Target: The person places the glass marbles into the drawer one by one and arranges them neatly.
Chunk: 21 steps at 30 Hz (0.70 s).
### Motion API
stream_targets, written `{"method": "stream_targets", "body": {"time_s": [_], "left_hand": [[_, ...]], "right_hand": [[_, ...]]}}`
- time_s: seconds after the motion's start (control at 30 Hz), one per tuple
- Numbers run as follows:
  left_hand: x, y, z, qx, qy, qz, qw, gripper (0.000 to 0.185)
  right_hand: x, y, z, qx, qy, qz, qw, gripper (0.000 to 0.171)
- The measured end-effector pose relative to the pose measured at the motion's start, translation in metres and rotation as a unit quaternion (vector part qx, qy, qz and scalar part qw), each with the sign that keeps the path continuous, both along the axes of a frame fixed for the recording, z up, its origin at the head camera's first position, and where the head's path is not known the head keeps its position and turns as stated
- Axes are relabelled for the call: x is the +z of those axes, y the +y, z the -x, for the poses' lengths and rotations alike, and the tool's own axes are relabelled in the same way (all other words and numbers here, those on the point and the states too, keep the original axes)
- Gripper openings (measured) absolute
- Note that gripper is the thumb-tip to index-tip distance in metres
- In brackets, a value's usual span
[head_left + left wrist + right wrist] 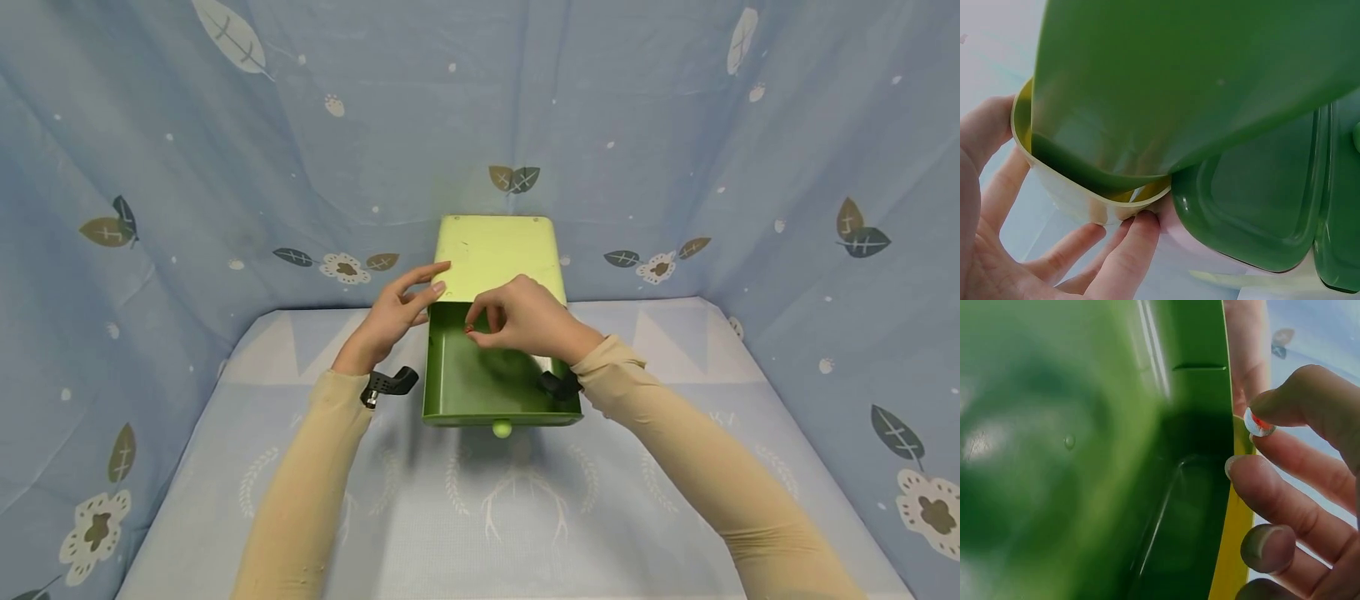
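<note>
A yellow drawer casing stands upright near the back curtain, its green drawer pulled out toward me with a round green knob. My left hand grips the casing's left front corner; in the left wrist view its thumb and fingers spread around the yellow rim. Above the inside of the drawer, my right hand pinches a small marble between thumb and forefinger. The marble looks glassy white with a red-orange patch. Its other fingers are loosely bent near the drawer's side.
Below the pulled-out drawer, the left wrist view shows more green drawer fronts, pushed in and stacked under the yellow casing. A patterned cloth covers the table. Blue curtains with leaf prints enclose the back and sides.
</note>
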<state>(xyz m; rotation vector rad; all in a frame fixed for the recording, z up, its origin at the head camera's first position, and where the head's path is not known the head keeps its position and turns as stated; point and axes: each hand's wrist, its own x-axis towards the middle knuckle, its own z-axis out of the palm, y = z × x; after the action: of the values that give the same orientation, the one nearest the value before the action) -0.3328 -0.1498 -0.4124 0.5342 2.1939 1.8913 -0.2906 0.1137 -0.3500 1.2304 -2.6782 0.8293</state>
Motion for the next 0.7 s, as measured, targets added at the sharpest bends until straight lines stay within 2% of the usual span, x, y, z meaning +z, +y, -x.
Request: {"method": "stream_targets", "body": {"time_s": [0.47,0.7], "left_hand": [[-0.0018,0.0001,0.0008,0.0,0.001,-0.001,1.0,0.052],[-0.0016,0.0006,0.0012,0.0,0.0,-0.001,1.0,0.051]], "right_hand": [[-0.0055,-0.0079,0.0028,0.038,0.009,-0.033,0.999,0.003],[-0.0084,-0.0103,0.0025,0.036,0.006,-0.046,0.998,0.003]]}}
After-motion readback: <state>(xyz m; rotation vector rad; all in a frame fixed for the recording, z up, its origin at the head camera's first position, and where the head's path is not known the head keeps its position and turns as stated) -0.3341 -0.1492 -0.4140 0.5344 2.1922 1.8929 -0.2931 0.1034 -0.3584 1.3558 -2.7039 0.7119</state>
